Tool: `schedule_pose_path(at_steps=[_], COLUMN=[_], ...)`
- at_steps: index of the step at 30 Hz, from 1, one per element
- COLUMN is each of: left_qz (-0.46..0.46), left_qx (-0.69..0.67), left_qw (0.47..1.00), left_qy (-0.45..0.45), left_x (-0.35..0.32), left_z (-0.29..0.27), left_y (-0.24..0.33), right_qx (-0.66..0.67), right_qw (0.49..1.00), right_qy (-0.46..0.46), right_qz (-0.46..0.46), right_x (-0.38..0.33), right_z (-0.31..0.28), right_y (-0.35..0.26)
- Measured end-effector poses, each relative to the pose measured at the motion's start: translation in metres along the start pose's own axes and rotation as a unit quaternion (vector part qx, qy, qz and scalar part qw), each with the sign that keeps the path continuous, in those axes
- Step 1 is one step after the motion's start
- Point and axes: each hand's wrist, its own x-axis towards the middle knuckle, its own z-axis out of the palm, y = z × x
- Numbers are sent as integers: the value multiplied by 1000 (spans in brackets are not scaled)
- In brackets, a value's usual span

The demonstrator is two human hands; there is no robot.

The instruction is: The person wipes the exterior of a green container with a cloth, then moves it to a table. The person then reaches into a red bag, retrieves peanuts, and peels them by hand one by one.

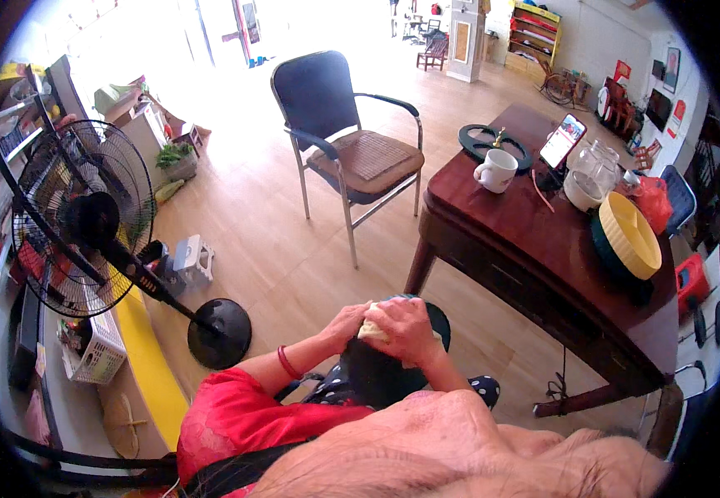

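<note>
Pale item [370,330]: clasped between left hand [346,324] and right hand [407,334], left of the surface [493,220]; exact kind unclear.
Left hand: pressed against the item's left side, partly hidden.
Right hand: curled over the item from the right.
Surface: bearing white mug [499,173] and propped phone [563,141].
Chair [360,153]: beyond the hands.

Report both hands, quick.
Left hand: at a pale lump; open or closed cannot be told.
Right hand: closed over that lump.
</note>
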Motion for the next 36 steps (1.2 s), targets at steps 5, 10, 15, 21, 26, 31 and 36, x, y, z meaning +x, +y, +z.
schedule_pose_path(at_steps=[5,10,15,21,26,31,36], left_qz=[-35,-43,-87,-132,-206,-228,-211], left_qx=[83,92,72,-33,-210,-220,-110], left_qw=[995,994,993,988,956,947,960], left_qy=[34,48,18,69,0,-62,-146], left_x=[-10,-8,-8,-1,7,-9,-39], left_z=[12,5,5,10,9,20,49], left_y=[12,-2,-12,-30,-49,-50,-20], right_qx=[83,406,581,571,544,464,479], right_qw=[944,693,431,457,621,658,673], right_qy=[101,164,224,178,135,148,213], right_qz=[303,573,653,658,547,574,521], right_x=[-31,-138,-175,-153,-137,-135,-164], right_z=[-9,10,19,-15,-48,-78,-113], right_y=[40,73,74,127,135,93,44])
